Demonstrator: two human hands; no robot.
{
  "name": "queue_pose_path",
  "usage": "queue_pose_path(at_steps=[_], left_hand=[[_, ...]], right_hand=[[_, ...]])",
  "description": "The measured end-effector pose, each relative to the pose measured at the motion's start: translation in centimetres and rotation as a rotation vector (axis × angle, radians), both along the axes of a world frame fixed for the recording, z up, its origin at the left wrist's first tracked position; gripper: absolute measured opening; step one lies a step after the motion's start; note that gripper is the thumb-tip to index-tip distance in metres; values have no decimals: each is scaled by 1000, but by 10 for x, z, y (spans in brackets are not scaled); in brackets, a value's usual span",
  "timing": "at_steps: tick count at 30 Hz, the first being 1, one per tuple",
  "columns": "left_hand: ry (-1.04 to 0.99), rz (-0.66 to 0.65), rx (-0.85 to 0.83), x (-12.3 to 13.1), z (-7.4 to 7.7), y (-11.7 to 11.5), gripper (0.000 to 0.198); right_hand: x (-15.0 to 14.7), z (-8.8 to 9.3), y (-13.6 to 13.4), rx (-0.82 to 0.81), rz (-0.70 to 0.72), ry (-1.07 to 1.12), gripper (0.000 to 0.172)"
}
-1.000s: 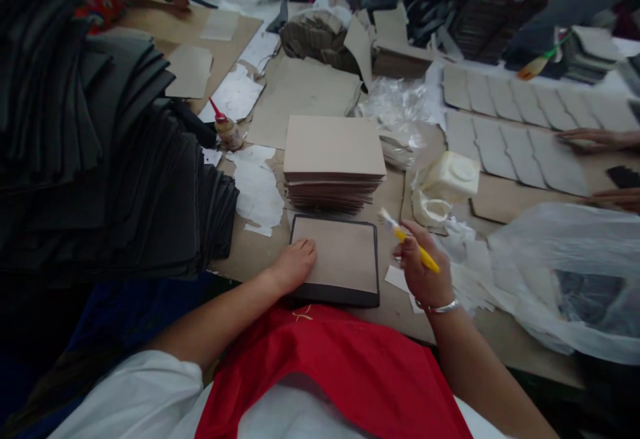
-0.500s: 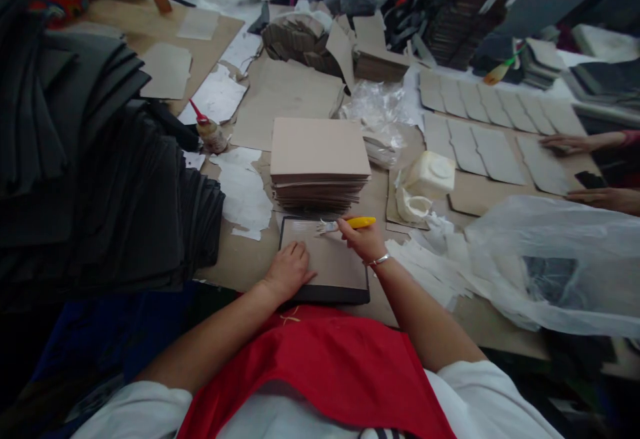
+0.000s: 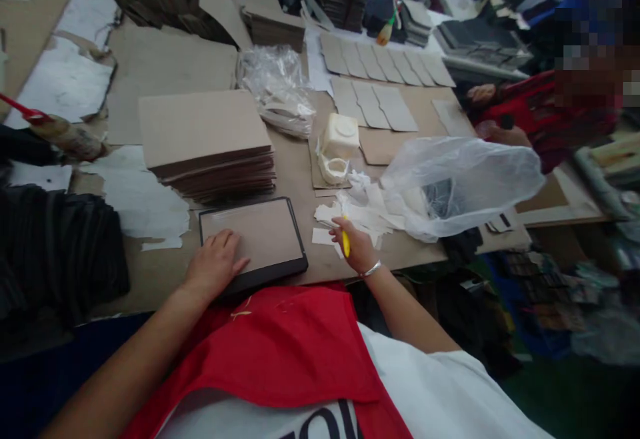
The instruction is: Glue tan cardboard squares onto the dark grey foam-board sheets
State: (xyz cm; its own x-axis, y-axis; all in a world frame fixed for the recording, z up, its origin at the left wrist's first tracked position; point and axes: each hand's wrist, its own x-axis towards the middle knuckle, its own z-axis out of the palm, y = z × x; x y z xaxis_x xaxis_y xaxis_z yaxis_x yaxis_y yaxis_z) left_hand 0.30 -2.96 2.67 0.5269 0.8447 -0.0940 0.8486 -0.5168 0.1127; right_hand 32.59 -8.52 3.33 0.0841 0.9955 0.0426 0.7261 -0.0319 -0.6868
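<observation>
My left hand (image 3: 215, 259) lies with fingers stretched out on a beige board (image 3: 270, 225). This board rests on a larger black sheet (image 3: 270, 269), whose dark border shows around it. To the right, my right hand (image 3: 356, 247) is closed around a brush with a yellow handle (image 3: 346, 243); its bristles are hidden from this angle. That hand is over the table beside torn white paper strips (image 3: 373, 207), apart from the board. Just behind the board stands a tall stack of beige boards (image 3: 205, 125).
Black folded sheets (image 3: 60, 252) are piled at left, near a glue bottle with a red nozzle (image 3: 65, 133). A cut-open white plastic jug (image 3: 341, 135) and a clear plastic bag (image 3: 465, 179) are at right. Another person in red sleeves (image 3: 530, 112) works beyond, near laid-out grey panels (image 3: 385, 62).
My right hand has moved with the brush off the board to the paper scraps at right. My left hand stays on the board. The view has swung right.
</observation>
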Motion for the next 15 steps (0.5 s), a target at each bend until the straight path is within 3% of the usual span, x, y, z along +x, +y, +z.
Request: queue_pose_path(at_steps=[3, 7, 10, 15], left_hand=[[14, -27, -41, 11, 3, -4, 36], [48, -50, -114, 21, 7, -8, 25], [50, -33, -106, 22, 11, -11, 23], [-114, -68, -62, 33, 19, -13, 27]], right_hand=[[-5, -46, -15, 87, 137, -316, 19], [-10, -90, -27, 156, 182, -492, 20], [-5, -102, -33, 195, 161, -486, 23], [2, -104, -32, 272, 50, -340, 21]])
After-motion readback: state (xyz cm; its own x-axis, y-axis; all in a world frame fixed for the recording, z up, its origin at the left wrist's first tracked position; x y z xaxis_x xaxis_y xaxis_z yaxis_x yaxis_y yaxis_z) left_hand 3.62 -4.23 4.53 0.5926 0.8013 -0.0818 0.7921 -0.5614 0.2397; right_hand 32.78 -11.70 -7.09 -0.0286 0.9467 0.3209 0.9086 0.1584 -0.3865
